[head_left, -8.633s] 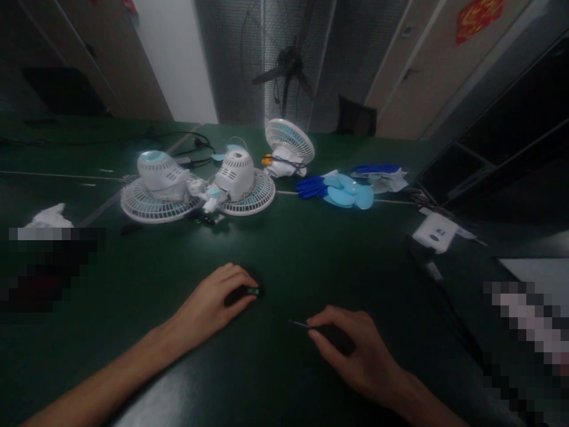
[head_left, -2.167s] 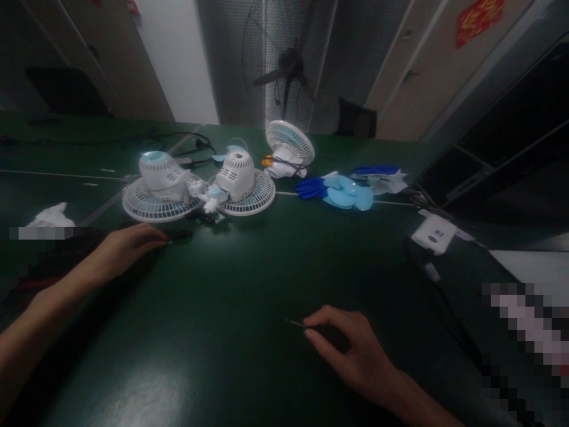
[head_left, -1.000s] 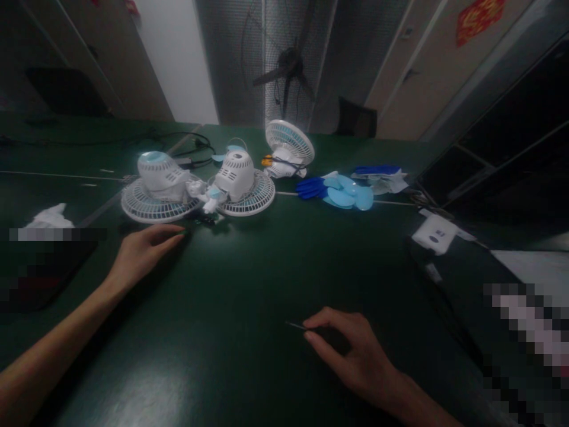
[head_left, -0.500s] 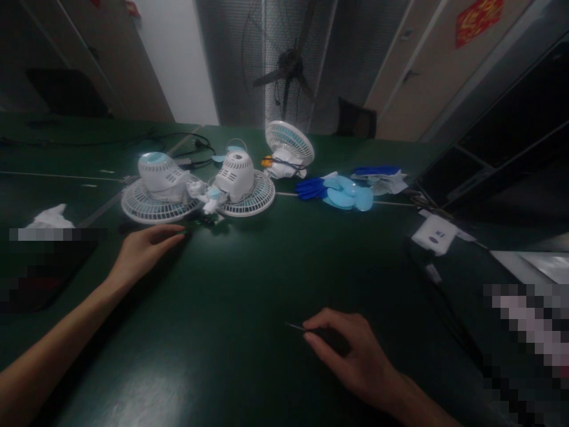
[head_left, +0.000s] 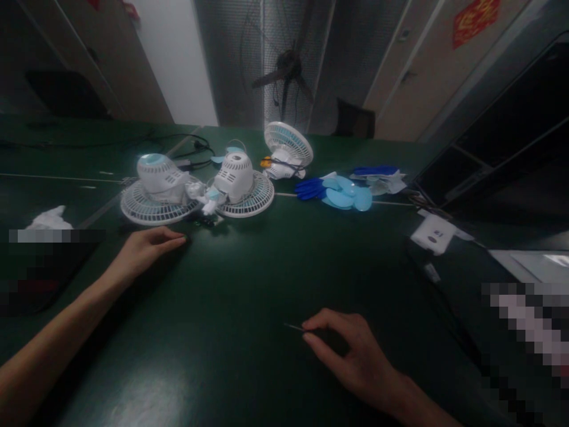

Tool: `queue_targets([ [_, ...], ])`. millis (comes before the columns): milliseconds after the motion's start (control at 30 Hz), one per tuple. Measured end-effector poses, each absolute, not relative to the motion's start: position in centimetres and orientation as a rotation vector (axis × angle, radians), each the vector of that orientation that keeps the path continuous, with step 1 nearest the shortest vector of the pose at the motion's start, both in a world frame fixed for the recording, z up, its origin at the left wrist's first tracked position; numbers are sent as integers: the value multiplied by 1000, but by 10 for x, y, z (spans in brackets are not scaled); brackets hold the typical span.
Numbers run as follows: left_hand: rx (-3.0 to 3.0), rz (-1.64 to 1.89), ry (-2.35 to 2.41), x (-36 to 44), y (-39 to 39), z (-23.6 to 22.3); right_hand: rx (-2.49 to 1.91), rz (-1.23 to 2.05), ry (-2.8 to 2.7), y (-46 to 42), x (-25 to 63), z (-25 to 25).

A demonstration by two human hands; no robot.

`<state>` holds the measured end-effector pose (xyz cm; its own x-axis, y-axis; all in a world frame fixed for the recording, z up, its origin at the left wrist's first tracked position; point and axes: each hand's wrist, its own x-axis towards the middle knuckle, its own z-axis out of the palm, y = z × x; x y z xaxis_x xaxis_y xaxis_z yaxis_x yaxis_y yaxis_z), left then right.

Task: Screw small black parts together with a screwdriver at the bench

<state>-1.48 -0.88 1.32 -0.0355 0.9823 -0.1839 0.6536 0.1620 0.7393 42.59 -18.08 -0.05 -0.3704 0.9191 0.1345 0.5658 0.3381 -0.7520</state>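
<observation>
- Left hand (head_left: 143, 250), nine o'clock: fingertips closed round small dark object (head_left: 188, 238), detail unclear.
- Right hand (head_left: 358, 354), five o'clock: pinches slim grey metal tool (head_left: 294, 327), six o'clock; light fingertip hold could slip.

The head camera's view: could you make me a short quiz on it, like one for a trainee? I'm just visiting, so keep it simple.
1. Which thing sticks out from the fingers of the right hand?
a) a pair of scissors
b) a thin rod
c) a paper cup
2. True or false: the left hand is closer to the leftmost white fan than the right hand is.
3. Fill in the missing word: the loose fan blades lying by the gloves are light ____.

Key:
1. b
2. True
3. blue
</observation>
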Motion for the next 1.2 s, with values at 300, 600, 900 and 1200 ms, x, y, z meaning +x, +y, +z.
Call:
queue_targets([
  [300, 1930, 667, 1799, -4, -26, 13, -1285, 848, -2074, -181, 428, -4],
  [600, 2482, 596, 894, 110, -97, -3, -1287, 752, -2033, -179, 420, 1],
  [900, 2087, 564, 823, 163, -117, 1, -1295, 770, -2061, -180, 424, 2],
  [1200, 2116, 505, 786, 162, -117, 3, -1266, 760, -2123, -181, 420, 0],
])
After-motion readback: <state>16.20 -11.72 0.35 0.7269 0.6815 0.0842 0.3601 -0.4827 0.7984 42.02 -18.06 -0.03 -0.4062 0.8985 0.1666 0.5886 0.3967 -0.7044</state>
